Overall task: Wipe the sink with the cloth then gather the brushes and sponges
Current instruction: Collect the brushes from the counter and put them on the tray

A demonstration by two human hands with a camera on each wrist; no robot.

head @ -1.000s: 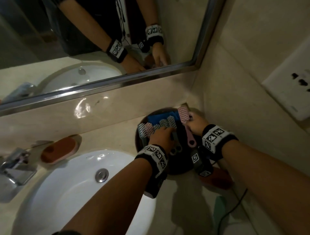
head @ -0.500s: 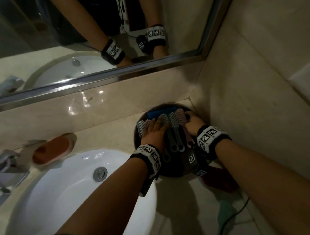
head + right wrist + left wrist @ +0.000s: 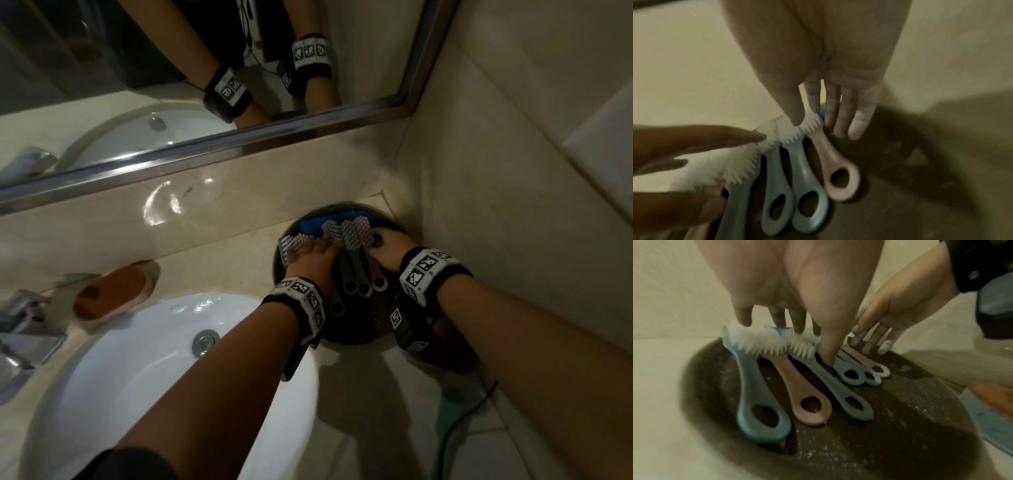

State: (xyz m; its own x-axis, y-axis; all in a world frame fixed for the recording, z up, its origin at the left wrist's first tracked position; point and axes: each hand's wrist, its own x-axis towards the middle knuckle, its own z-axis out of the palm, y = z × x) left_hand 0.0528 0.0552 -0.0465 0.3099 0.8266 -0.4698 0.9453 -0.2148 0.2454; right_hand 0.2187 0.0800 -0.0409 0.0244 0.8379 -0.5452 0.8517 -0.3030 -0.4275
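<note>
1. A person is leaning over the beige stone counter [image 3: 212, 274], both hands working in a round dark speckled tray [image 3: 346, 329] that is sitting in the corner, beside the white oval sink [image 3: 144, 370].
2. Six plastic scrub brushes with white bristles and looped handles are lying side by side in the tray: four teal brushes [image 3: 838, 386] and two dusty pink brushes [image 3: 803, 395], handles pointing toward the person.
3. The left hand [image 3: 310, 262] is resting on the bristle ends with its fingers [image 3: 745, 316] straight and slightly spread; its thumb is pressing down on a teal handle. It is gripping nothing.
4. The right hand [image 3: 390, 251] is lying at the right end of the row, fingers [image 3: 861, 118] straight and close together, tips touching the tray just beside the outermost pink brush [image 3: 830, 162]; the thumb is touching that brush's bristles.
5. A bright blue sponge [image 3: 315, 222] is sitting at the far edge of the tray, behind the brush heads.
6. An orange oval soap bar [image 3: 109, 294] is lying on the counter behind the sink, near the chrome tap [image 3: 24, 329].
7. A steel-framed mirror [image 3: 239, 144] is showing the wristbands.
</note>
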